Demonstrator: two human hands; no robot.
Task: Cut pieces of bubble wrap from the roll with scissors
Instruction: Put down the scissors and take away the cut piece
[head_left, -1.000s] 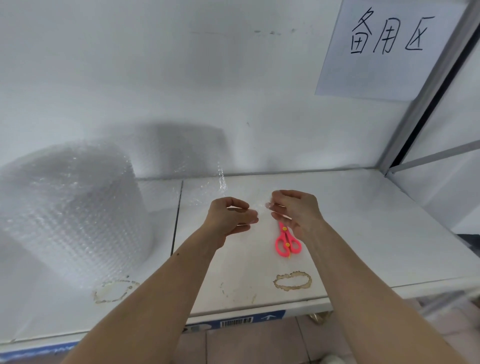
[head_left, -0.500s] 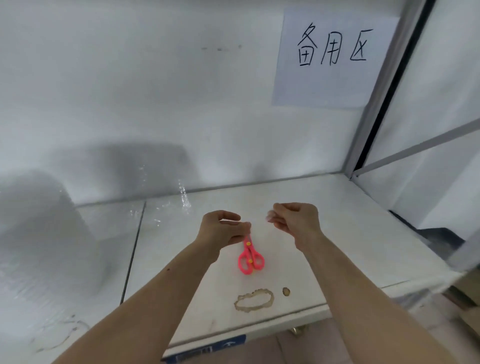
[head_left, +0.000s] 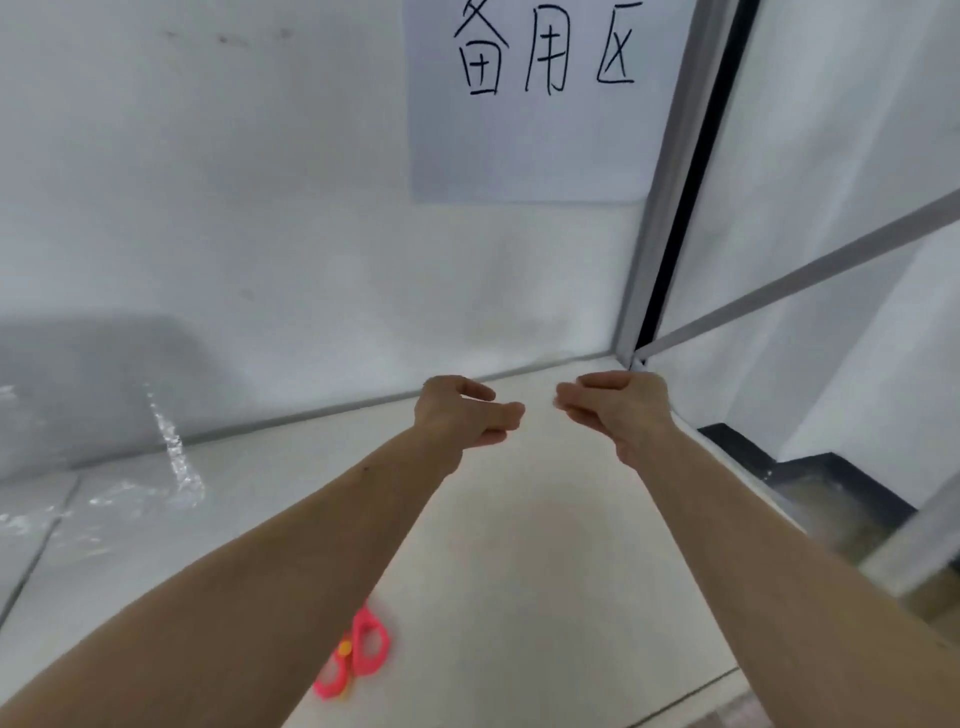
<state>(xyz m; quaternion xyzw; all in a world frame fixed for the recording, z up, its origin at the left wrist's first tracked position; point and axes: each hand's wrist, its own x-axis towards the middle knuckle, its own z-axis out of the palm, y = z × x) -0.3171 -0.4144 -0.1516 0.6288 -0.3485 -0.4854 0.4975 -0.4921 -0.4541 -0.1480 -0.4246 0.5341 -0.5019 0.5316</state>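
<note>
Both hands, the left hand (head_left: 467, 413) and right hand (head_left: 615, 410), are being held pinched over the worktop's (head_left: 545, 545) far-right corner, apparently on a barely visible cut piece, while scissors (head_left: 358, 654) are being left unused near its front edge and bubble wrap (head_left: 156, 483) at its left.

White tabletop (head_left: 545, 561) with a dark seam (head_left: 31, 566) at left; white back wall (head_left: 234, 208) carrying a pale paper sheet (head_left: 530, 140) with three black handwritten characters; grey metal frame post (head_left: 660, 208) at right; black floor object (head_left: 815, 483) beyond table edge.
</note>
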